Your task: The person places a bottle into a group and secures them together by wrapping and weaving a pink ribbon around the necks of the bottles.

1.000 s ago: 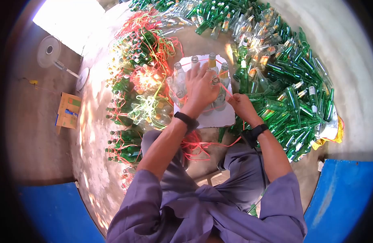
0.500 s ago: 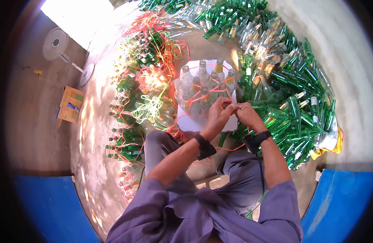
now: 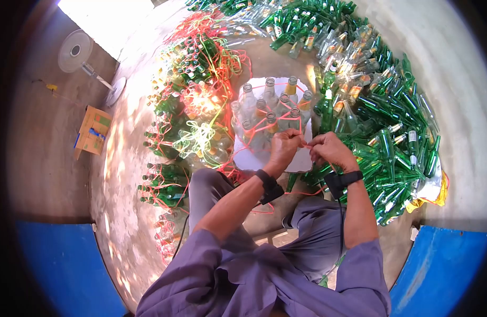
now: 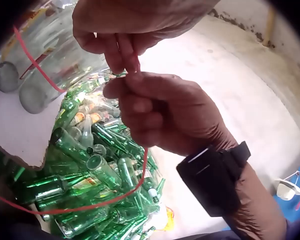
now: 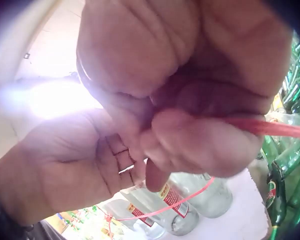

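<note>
Between both hands point(image 3: 306, 148), a red string point(image 4: 95, 200) is pinched taut.
Left hand point(image 3: 283, 148) and right hand point(image 3: 330, 150) both grip it; slack could loosen the bottles point(image 3: 270, 111) ahead.

Both hands point(image 3: 307, 148) on red string point(image 3: 306, 142)

text: none legible | clear bottles point(image 5: 162, 207): red-yellow labels, print blurred | cardboard box point(image 3: 93, 129): print unreadable

The concrete floor point(image 3: 264, 58) bears a white sheet point(image 3: 299, 161), green bottles point(image 3: 386, 127), and a fan point(image 3: 77, 53).
</note>
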### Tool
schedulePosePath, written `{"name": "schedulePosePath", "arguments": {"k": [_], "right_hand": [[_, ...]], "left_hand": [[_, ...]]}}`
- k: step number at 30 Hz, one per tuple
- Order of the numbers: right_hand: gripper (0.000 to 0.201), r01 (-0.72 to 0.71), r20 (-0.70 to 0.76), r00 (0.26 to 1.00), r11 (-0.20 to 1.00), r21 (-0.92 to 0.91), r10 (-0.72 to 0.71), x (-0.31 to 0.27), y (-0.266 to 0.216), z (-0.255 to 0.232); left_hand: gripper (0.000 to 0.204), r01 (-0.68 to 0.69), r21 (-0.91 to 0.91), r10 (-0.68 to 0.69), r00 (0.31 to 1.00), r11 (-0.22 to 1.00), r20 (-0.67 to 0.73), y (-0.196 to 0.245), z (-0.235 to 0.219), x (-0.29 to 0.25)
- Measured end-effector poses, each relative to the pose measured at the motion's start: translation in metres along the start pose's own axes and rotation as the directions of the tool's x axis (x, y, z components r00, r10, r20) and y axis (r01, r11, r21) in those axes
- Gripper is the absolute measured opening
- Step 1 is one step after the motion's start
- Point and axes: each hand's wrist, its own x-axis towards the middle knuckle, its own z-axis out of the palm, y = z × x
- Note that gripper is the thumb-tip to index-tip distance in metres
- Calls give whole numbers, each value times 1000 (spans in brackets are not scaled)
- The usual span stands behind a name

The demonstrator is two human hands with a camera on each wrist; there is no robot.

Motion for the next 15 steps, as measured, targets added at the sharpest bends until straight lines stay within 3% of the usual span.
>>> {"name": "schedulePosePath", "arguments": {"k": [1, 4, 7, 9, 11, 12, 14, 15], "right_hand": [[25, 1, 2, 1000, 1000, -1, -1, 6, 2, -2], [24, 352, -213, 920, 933, 77, -330, 20, -1, 8], [26, 278, -218, 940, 960, 35, -264, 40, -8, 25], [30, 277, -294, 927, 953, 124, -231, 46, -8, 36], [30, 361, -447, 863, 907, 217, -236, 55, -2, 40], [30, 361, -449, 862, 906, 219, -235, 57, -1, 39], [28, 316, -439, 894, 820, 477, -89, 62, 1, 37], [28, 316, -439, 894, 818, 480, -88, 60, -2, 35]], "left_hand": [[13, -17, 77, 15, 1000, 997, 17, -1, -1, 0], [14, -37, 144, 27, 997, 989, 71, -2, 0, -2], [14, -130, 251, 116, 991, 959, 72, -5, 4, -12], [14, -167, 291, 150, 986, 942, 78, -10, 2, -14], [13, -201, 330, 181, 979, 922, 91, -18, -1, -16], [13, -244, 374, 200, 968, 895, 152, -21, -5, -18], [13, -286, 417, 211, 953, 863, 216, -28, -14, -21], [13, -462, 597, 271, 882, 656, 384, -23, -19, -25]]}}
